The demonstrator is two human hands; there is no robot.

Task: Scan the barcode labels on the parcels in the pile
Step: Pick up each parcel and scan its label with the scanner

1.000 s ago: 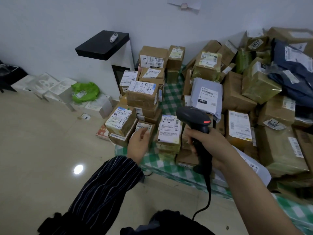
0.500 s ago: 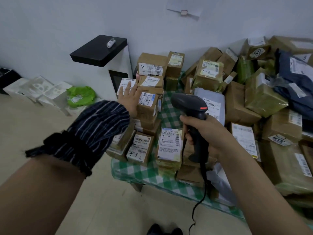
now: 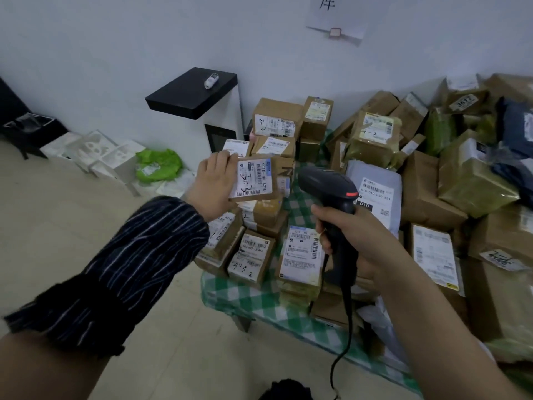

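A pile of brown cardboard parcels with white barcode labels covers a green-checked cloth. My left hand grips a small brown parcel by its left side, lifted off the stack and tilted so its white label marked "3-3" faces me. My right hand holds a black corded barcode scanner by its handle. The scanner's head sits just right of the lifted parcel and points toward the pile.
A black-topped white cabinet stands against the wall left of the pile, with a small white object on it. White foam boxes and a green bag lie on the tiled floor at left. A grey mailer lies behind the scanner.
My left hand went from a low front parcel up to the stack and has lifted a small parcel off it, turning its label toward me. The scanner stayed roughly in place.
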